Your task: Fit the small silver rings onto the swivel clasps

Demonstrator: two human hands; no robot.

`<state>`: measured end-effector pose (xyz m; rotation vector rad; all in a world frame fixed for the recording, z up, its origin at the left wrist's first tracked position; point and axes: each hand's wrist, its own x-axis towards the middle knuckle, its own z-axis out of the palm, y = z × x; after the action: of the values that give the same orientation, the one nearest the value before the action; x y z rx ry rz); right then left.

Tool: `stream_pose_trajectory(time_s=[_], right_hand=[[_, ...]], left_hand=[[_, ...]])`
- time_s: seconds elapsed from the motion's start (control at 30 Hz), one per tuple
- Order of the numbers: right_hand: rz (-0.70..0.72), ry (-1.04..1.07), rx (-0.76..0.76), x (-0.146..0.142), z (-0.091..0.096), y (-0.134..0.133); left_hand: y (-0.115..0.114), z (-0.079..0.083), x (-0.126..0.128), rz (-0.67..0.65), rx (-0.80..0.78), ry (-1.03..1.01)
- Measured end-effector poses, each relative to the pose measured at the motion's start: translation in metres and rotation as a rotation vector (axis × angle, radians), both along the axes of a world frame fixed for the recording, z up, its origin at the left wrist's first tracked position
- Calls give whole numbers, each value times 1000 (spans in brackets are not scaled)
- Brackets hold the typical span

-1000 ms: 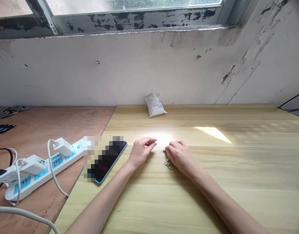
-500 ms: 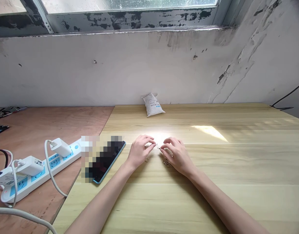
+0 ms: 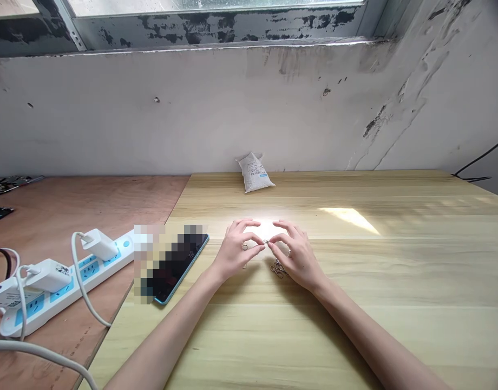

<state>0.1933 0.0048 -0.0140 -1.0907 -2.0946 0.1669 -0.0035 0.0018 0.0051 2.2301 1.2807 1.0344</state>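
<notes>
My left hand point(image 3: 235, 248) and my right hand point(image 3: 294, 253) meet over the light wooden table point(image 3: 354, 281), thumb and forefinger of each pinched on the same tiny metal ring piece point(image 3: 266, 242), the other fingers spread. A small heap of metal clasps and rings point(image 3: 278, 268) lies on the table just under my right hand. One loose ring point(image 3: 244, 265) lies beside my left hand's heel.
A phone point(image 3: 176, 266) lies left of my left hand at the table's edge. A white power strip point(image 3: 66, 279) with chargers and cables sits on the lower reddish board. A small white sachet point(image 3: 254, 173) leans at the wall.
Both hands have come together and lifted slightly; the pinched fingertips now meet on the small metal piece, with the other fingers fanned out.
</notes>
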Motion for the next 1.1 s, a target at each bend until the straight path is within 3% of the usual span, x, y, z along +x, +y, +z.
stream_pose_trajectory(time_s=[0.47, 0.73, 1.0, 1.1], right_hand=[[31, 78, -86, 0, 4, -3], [41, 4, -12, -14, 5, -13], [67, 54, -43, -17, 3, -13], [75, 50, -33, -16, 4, -13]], left_hand=[[-1, 3, 0, -6, -39, -84], [-6, 7, 4, -1, -169, -268], [-8, 9, 8, 28, -92, -231], [-6, 9, 6, 48, -134, -272]])
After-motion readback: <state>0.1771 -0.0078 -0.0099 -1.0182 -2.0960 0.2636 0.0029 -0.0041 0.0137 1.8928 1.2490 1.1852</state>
